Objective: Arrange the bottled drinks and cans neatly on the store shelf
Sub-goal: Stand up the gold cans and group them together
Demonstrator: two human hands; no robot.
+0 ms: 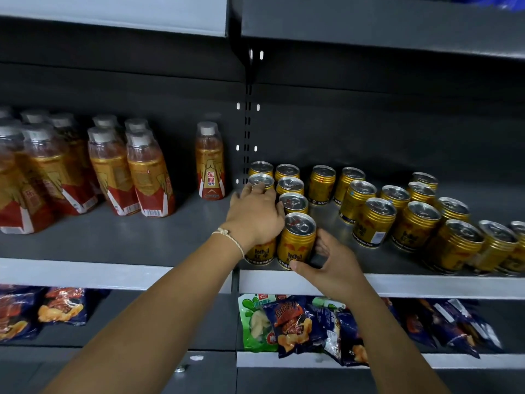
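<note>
Gold Red Bull cans stand in two short rows at the left end of the right shelf bay [397, 284]. My right hand [331, 261] grips the front can [297, 241] of the right row, thumb in front and fingers behind. My left hand [257, 213] lies over the left row of cans [260, 182], fingers spread on their tops, hiding the middle ones. A loose cluster of gold cans [412, 214] stands further right. Orange bottled drinks [113, 166] fill the left bay, and a single bottle [210, 163] stands apart from them.
A dark slotted upright [247, 123] divides the two bays. The shelf above [369, 27] overhangs closely. Below, snack bags [298, 325] lie on the lower shelf. Bare shelf surface [142, 237] shows in front of the bottles.
</note>
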